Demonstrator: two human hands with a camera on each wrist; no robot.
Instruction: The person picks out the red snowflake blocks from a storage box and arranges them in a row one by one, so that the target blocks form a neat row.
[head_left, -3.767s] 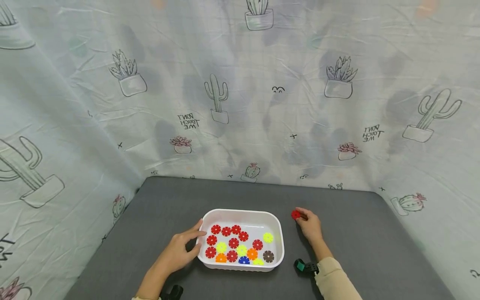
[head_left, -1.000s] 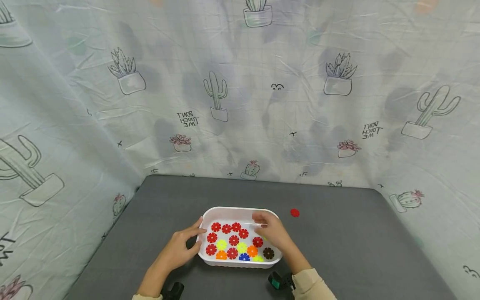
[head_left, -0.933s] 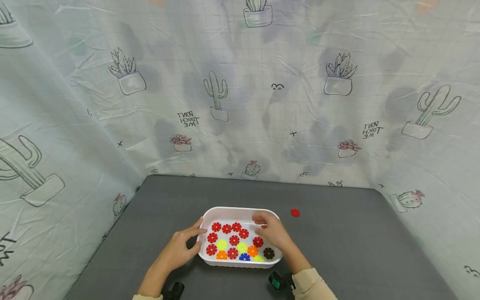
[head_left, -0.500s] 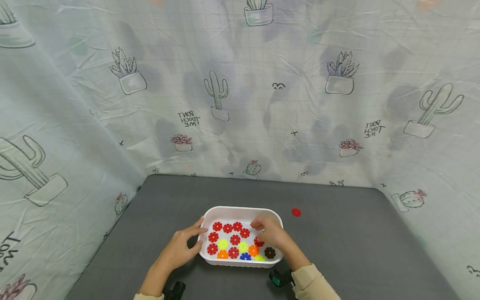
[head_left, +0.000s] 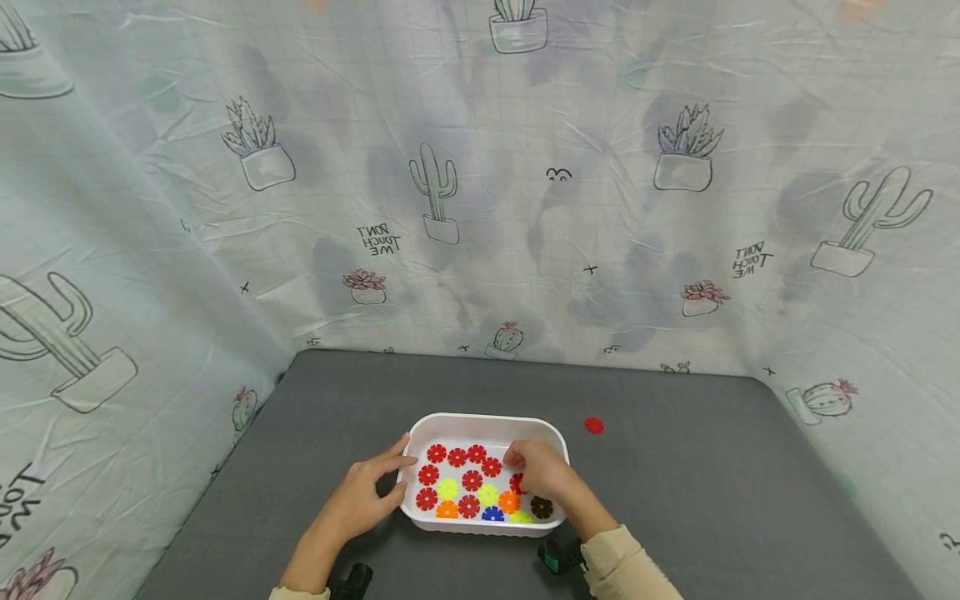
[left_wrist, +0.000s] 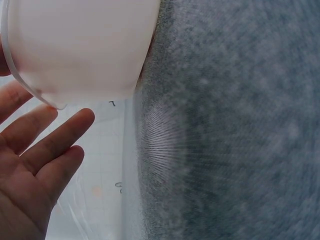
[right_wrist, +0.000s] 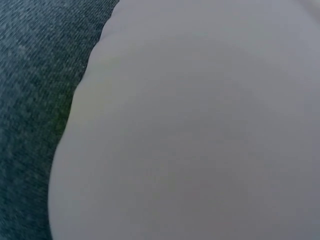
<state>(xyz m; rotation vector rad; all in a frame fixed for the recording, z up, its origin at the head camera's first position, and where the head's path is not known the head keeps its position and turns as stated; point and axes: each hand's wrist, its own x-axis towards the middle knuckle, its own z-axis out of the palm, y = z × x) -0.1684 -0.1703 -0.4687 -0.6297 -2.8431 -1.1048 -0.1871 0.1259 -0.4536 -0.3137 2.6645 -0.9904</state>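
Observation:
A white plastic tray (head_left: 480, 528) stands on the grey table, holding several notched snowflake discs, mostly red, with some yellow, orange, blue and brown. My left hand (head_left: 362, 502) holds the tray's left rim, index finger over the edge and thumb lower down; its other fingers spread beside the wall in the left wrist view. Inside the right part of the tray, my right hand (head_left: 545, 469) has its fingers bent low over the discs, partly covering a red disc (head_left: 517, 483). What lies under its palm is hidden, and I cannot tell whether the fingertips pinch a disc.
A single red disc (head_left: 594, 426) lies on the grey tabletop (head_left: 675, 467) to the right of the tray. Patterned white cloth (head_left: 480, 250) hangs behind and at both sides. The tray's outer wall (right_wrist: 200, 125) fills most of the right wrist view.
My right hand put the red disc down on the table right of the tray, then came into the tray. Its fingers have since lowered and drawn together. The left hand stays at the rim.

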